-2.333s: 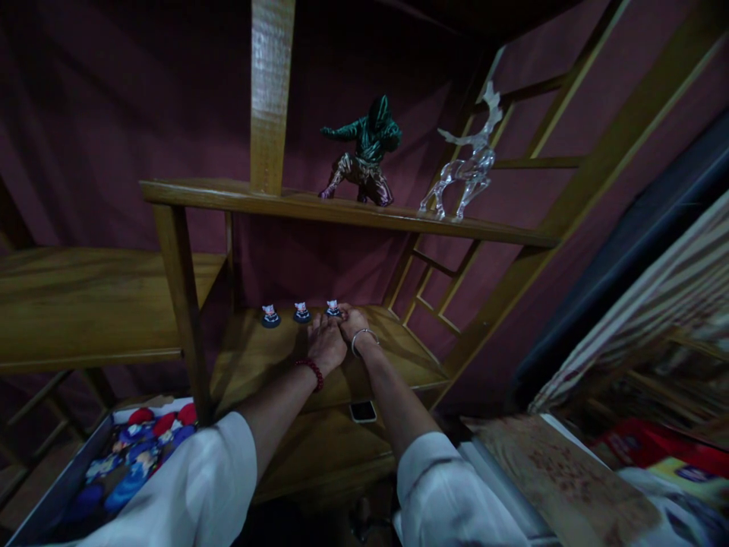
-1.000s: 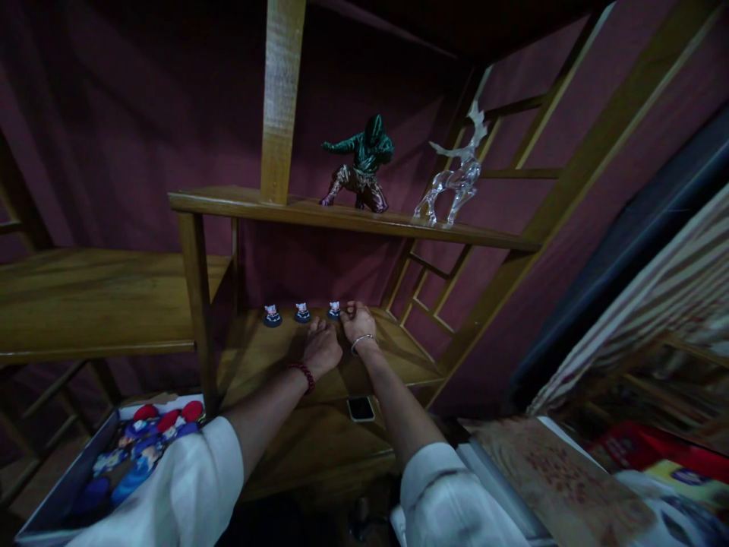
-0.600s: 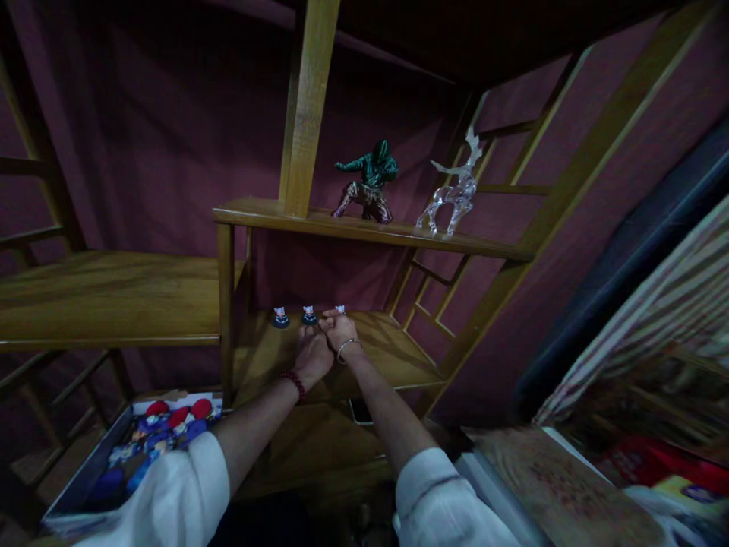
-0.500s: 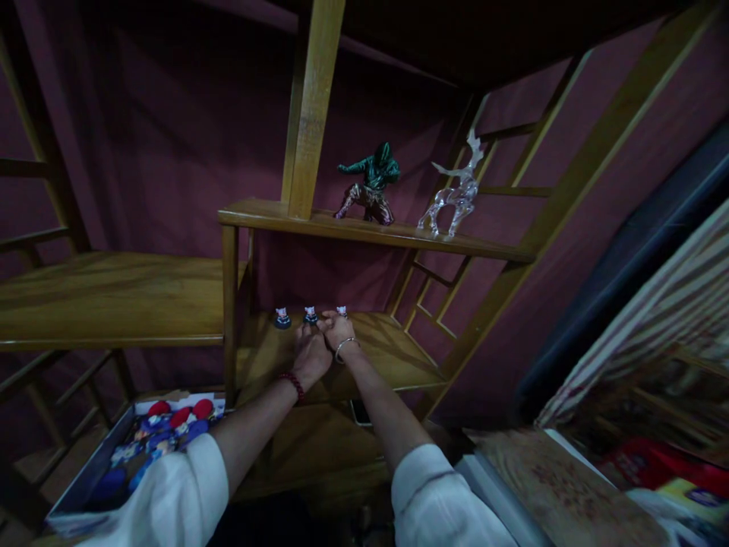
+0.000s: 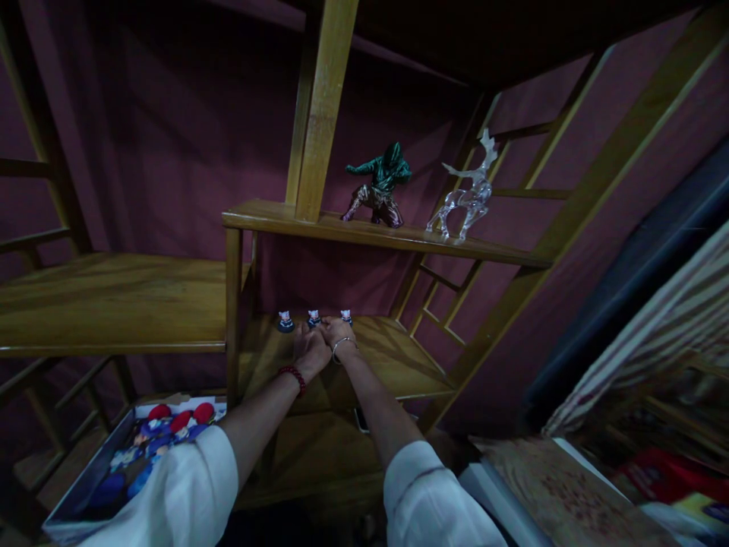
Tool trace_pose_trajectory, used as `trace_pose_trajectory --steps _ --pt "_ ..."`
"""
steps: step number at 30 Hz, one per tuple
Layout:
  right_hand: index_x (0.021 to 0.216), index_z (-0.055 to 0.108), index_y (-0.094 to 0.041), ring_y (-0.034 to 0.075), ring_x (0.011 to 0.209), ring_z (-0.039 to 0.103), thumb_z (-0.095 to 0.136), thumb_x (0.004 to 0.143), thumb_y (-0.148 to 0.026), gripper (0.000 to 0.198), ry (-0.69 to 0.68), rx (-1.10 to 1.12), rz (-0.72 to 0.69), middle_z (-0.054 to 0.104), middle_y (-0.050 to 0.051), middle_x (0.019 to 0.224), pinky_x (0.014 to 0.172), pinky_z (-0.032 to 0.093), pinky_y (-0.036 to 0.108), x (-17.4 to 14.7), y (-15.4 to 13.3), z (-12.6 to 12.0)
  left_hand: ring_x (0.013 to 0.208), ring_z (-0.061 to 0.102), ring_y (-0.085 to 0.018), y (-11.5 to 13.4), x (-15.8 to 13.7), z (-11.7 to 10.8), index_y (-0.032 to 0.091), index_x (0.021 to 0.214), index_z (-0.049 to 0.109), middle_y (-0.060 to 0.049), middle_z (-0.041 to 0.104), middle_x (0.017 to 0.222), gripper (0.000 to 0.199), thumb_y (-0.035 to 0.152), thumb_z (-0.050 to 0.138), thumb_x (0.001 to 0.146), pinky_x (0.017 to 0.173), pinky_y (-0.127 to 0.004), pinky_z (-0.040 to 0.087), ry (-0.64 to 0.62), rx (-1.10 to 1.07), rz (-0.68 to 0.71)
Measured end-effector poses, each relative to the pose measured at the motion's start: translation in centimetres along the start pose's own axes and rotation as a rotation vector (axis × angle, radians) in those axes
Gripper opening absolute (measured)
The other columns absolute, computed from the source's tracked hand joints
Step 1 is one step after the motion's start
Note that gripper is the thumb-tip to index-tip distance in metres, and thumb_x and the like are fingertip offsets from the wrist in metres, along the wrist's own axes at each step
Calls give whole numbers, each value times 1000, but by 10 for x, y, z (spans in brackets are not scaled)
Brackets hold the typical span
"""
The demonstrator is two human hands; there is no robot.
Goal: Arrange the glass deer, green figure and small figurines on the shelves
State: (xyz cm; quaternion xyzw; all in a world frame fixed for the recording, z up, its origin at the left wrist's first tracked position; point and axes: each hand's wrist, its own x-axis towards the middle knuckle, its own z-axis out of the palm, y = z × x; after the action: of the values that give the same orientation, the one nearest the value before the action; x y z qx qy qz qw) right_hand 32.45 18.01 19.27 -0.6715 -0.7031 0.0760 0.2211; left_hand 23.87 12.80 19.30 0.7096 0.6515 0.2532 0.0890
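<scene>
Both hands meet at the back of the lower wooden shelf [image 5: 392, 365], by a row of three small white figurines on dark round bases [image 5: 312, 317]. Left hand [image 5: 308, 351] and right hand [image 5: 339, 334] touch, fingers curled at the middle figurine; grip can't be told. Green crouching figure [image 5: 379, 184] and clear glass deer [image 5: 468, 199] stand on display above.

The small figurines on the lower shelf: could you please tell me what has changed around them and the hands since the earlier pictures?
The right hand has slid left, from the rightmost small figurine to just before the middle one; the left hand stayed pressed beside it. Whether either grips anything cannot be told. All three figurines, including the left one, the green figure and the glass deer kept their places.
</scene>
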Motion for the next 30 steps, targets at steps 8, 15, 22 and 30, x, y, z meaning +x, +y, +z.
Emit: trace_pose_trajectory --steps 8,15,22,30 --pt "91 67 -27 16 82 62 52 78 -32 21 -18 -17 10 69 3 87 69 44 22 -1 -2 -3 104 46 -21 0 -1 -1 15 94 62 -10 60 104 26 23 46 74 93 -29 32 34 -35 34" --pt "83 68 -24 15 77 62 51 78 -30 19 18 -24 18 69 4 80 67 43 21 -7 -4 -7 107 46 -20 -1 0 2 17 98 60 -9 61 107 28 20 47 73 97 -30 29 49 -34 53" --pt "92 66 -24 16 77 62 53 77 -32 21 49 3 30 68 4 81 67 43 22 -4 0 -3 108 45 -22 -1 -2 2 18 95 61 -9 61 105 26 24 43 77 96 -31 31 51 -43 38" --pt "108 56 -16 15 75 62 52 79 -32 34 86 101 71 67 4 76 67 43 22 -14 5 -2 103 48 -23 1 -10 -4 13 92 61 -13 59 106 26 24 41 79 93 -33 33 58 -86 60"
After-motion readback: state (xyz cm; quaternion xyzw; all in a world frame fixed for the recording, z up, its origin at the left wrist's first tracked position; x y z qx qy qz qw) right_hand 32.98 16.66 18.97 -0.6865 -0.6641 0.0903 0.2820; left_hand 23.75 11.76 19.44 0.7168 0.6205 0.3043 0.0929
